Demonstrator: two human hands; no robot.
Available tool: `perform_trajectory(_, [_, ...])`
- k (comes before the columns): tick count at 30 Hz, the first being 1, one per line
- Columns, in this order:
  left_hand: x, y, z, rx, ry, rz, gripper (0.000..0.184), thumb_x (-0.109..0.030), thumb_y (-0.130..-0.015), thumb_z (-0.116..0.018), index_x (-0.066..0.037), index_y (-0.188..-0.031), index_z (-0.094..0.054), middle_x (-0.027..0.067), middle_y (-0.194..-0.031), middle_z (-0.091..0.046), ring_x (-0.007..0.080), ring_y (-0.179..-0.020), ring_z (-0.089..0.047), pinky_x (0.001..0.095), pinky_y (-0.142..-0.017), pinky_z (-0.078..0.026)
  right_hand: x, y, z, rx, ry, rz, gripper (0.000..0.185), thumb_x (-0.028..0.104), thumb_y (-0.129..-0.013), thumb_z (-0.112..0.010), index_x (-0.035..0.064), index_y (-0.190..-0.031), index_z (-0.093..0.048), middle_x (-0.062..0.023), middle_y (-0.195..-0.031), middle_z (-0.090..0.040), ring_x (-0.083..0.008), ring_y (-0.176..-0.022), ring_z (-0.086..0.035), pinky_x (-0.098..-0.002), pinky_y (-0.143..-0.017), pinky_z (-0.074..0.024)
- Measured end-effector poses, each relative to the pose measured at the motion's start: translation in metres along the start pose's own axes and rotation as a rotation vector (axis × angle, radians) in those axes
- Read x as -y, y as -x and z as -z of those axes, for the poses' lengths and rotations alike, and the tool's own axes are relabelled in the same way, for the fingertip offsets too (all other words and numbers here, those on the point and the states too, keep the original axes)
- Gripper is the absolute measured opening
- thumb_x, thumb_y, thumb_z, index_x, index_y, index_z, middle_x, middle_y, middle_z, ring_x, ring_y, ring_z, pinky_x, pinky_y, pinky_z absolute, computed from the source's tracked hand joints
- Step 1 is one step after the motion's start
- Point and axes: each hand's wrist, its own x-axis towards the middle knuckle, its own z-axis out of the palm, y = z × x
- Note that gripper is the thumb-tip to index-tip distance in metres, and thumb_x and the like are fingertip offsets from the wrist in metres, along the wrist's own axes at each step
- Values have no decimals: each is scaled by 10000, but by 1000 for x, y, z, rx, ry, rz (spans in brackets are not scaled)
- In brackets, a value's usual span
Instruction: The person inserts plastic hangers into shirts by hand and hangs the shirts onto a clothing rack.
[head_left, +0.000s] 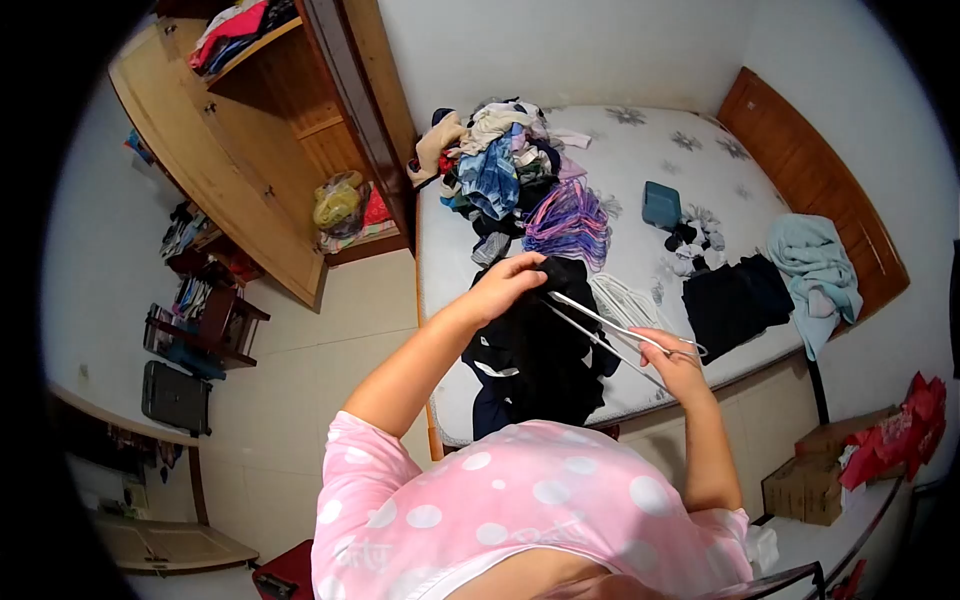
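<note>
My left hand point(510, 286) is closed on the upper edge of a black garment point(560, 365), which hangs down in front of me over the edge of the bed. In my right hand point(677, 360) is a white clothes hanger point(600, 320), gripped near its hook. The hanger's far end reaches to the black garment beside my left fingers; how far it goes into the cloth is hidden. Just beyond the garment, more white hangers point(625, 297) lie on the mattress. A bundle of purple and blue hangers point(567, 225) lies behind them.
A heap of mixed clothes point(490, 165) covers the bed's far left. To the right are a teal box point(661, 204), small socks point(697, 240), folded black clothes point(735, 305) and a light blue towel point(815, 270). An open wardrobe point(300, 110) stands left; cardboard boxes point(805, 488) sit right.
</note>
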Motion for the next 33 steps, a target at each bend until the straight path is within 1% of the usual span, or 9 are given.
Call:
perform_trajectory(3, [-14, 12, -16, -13, -229, -201, 442, -230, -875, -611, 5, -1238, -519, 83, -989, -621, 147, -857, -577, 287, -769, -463, 1, -13, -29, -47, -58, 10, 273, 129, -894, -573, 52, -1144, -652, -22, -764, -619, -77, -667, -536, -224, -621, -445])
perform_trajectory(5, [-59, 29, -40, 73, -728, -144, 492, -261, -869, -633, 3, -1264, -505, 142, -1015, -624, 209, -860, -603, 303, -798, -472, -2, -11, -34, -106, -75, 35, 271, 126, -895, -573, 42, -1141, -651, -13, -752, -609, -71, -657, -523, -219, -608, -430])
perform_trajectory(6, [-55, 27, -45, 58, -819, -332, 446, -238, -846, -648, -81, -1252, -552, 114, -1010, -612, 236, -837, -590, 338, -764, -481, -2, -13, -36, -132, -99, 43, 270, 120, -898, -570, 42, -1144, -649, -3, -730, -593, -70, -647, -510, -215, -601, -414])
perform_trajectory(9, [-36, 7, -41, 12, -1017, -791, 366, -187, -808, -676, -117, -1163, -625, 62, -1001, -625, 249, -843, -583, 351, -738, -477, -9, -14, -41, -154, -164, 39, 269, 114, -898, -568, 43, -1144, -649, 5, -709, -584, -67, -646, -506, -210, -602, -409])
perform_trajectory(13, [-54, 4, -42, -30, -1309, -868, 324, -197, -771, -692, -148, -1090, -659, 25, -1018, -629, 235, -916, -579, 337, -785, -451, -6, -16, -34, -153, -153, 23, 265, 126, -900, -570, 37, -1135, -653, 7, -705, -588, -59, -643, -498, -211, -595, -406])
perform_trajectory(19, [-30, -23, -44, 25, -1262, -746, 220, -271, -783, -672, -98, -907, -619, 47, -811, -628, 260, -783, -611, 396, -688, -449, -8, -33, -23, -243, -261, -100, 220, 132, -874, -614, 9, -1053, -645, -12, -735, -620, -73, -665, -527, -238, -635, -438])
perform_trajectory(24, [-20, -29, -35, -209, -1160, -690, 203, -244, -805, -660, -71, -898, -612, 101, -812, -637, 321, -766, -611, 428, -651, -473, 1, -43, -8, -821, 285, 460, 127, 53, -826, -633, 18, -935, -577, -79, -894, -565, -173, -788, -554, -272, -732, -457])
perform_trajectory(28, [-25, -26, -37, -354, -1046, -607, 225, -240, -818, -659, -57, -946, -624, 129, -845, -644, 338, -790, -612, 422, -667, -480, -3, -36, -28, -513, 17, 367, 129, 0, -817, -620, 5, -938, -578, -83, -891, -581, -186, -783, -563, -264, -724, -459])
perform_trajectory(33, [-43, -16, -52, -412, -933, -561, 248, -234, -835, -649, -38, -987, -631, 152, -873, -648, 353, -809, -611, 411, -678, -480, 16, -55, -55, -360, 187, 435, 456, 38, -779, -669, 25, -1211, -522, -138, -1125, -551, -269, -998, -564, -329, -881, -451])
